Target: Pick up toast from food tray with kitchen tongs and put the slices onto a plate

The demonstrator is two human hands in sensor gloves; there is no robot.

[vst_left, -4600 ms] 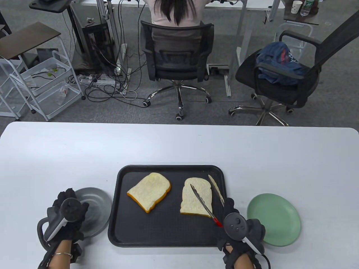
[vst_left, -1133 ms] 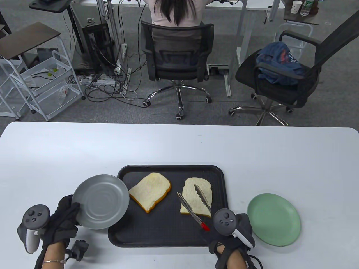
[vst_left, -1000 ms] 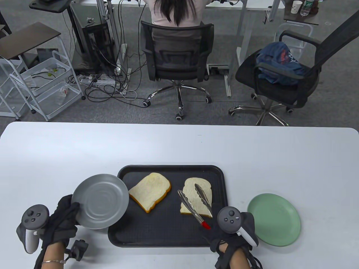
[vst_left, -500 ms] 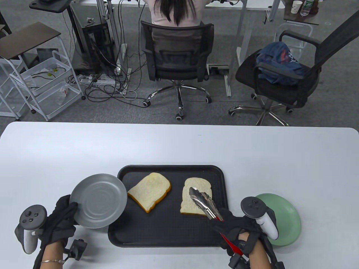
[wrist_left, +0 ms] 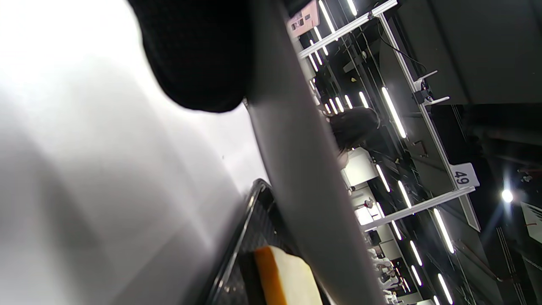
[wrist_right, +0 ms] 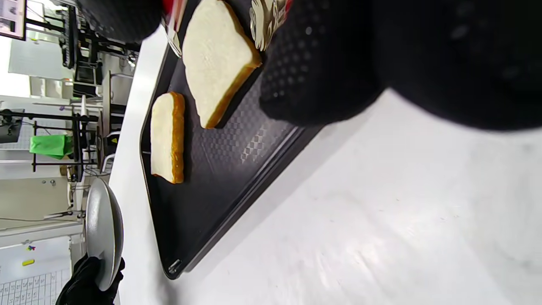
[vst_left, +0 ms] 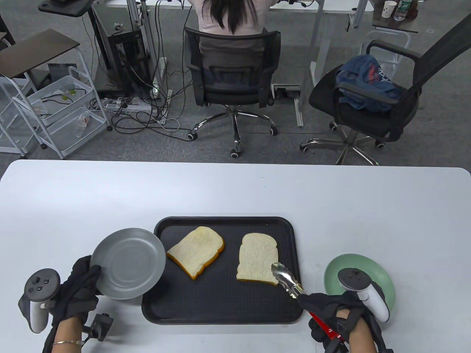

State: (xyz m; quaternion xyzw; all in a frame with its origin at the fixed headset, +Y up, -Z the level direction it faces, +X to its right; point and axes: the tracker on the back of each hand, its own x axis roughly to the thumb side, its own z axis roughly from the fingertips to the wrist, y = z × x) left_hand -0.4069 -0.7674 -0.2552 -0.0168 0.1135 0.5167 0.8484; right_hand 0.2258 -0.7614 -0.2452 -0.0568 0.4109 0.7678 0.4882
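Two toast slices lie in the black tray (vst_left: 220,314): the left toast (vst_left: 195,252) and the right toast (vst_left: 257,257). My right hand (vst_left: 316,299) grips the red-handled metal tongs (vst_left: 289,281). The jaws stand close together, with their tips at the right toast's near right corner. Whether they pinch it I cannot tell. My left hand (vst_left: 88,279) holds a grey plate (vst_left: 127,263) by its rim, lifted and tilted over the tray's left edge. In the right wrist view the tongs (wrist_right: 264,17) hang just by the right toast (wrist_right: 216,55).
A green plate (vst_left: 358,264) sits on the white table right of the tray, partly behind my right tracker. Past the table's far edge stand office chairs and a seated person. The left wrist view shows the grey plate's rim (wrist_left: 305,169) above the tray edge (wrist_left: 237,241).
My right hand drew back toward the near right and turned. The tongs' jaws came together and their tips slid from the right toast's middle to its near right corner. The grey plate, earlier on the table, stays lifted.
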